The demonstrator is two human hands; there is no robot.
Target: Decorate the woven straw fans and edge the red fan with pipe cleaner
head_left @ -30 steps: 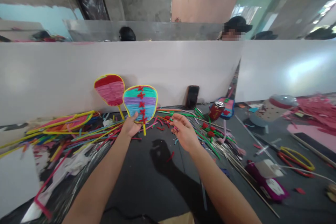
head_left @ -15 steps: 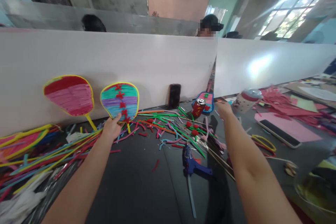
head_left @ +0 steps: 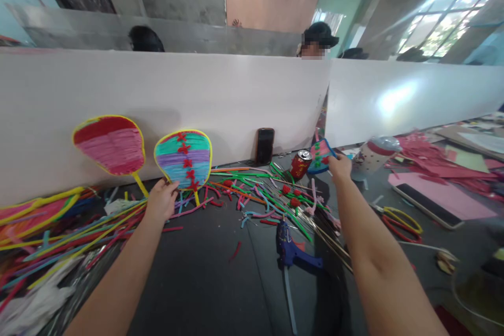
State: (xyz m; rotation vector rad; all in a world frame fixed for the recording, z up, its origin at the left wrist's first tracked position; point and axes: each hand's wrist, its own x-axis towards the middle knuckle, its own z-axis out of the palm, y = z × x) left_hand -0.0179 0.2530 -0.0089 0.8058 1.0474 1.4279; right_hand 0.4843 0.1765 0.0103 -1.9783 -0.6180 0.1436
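Observation:
My right hand [head_left: 340, 169] grips the edge of a small blue-rimmed pipe-cleaner fan [head_left: 319, 156], which is tilted and partly hidden behind a red drink can [head_left: 301, 165]. My left hand [head_left: 162, 199] is at the lower left edge of a yellow-rimmed fan [head_left: 184, 159] with green, purple and blue stripes and red crosses. Its fingers are slightly apart, and no firm hold on the fan shows. Left of that, a pink and red fan [head_left: 112, 146] leans against the white board.
A blue glue gun [head_left: 290, 248] lies on the black table [head_left: 208, 273]. Loose pipe cleaners [head_left: 252, 194] spread behind it. A phone [head_left: 264, 145] stands against the white board [head_left: 236, 100]. To the right are a tumbler [head_left: 376, 156], scissors [head_left: 401, 220] and another phone [head_left: 429, 205].
My right hand has taken hold of the blue-rimmed fan, which has turned and shifted right from behind the can. My left hand has slid leftward off the striped fan's face.

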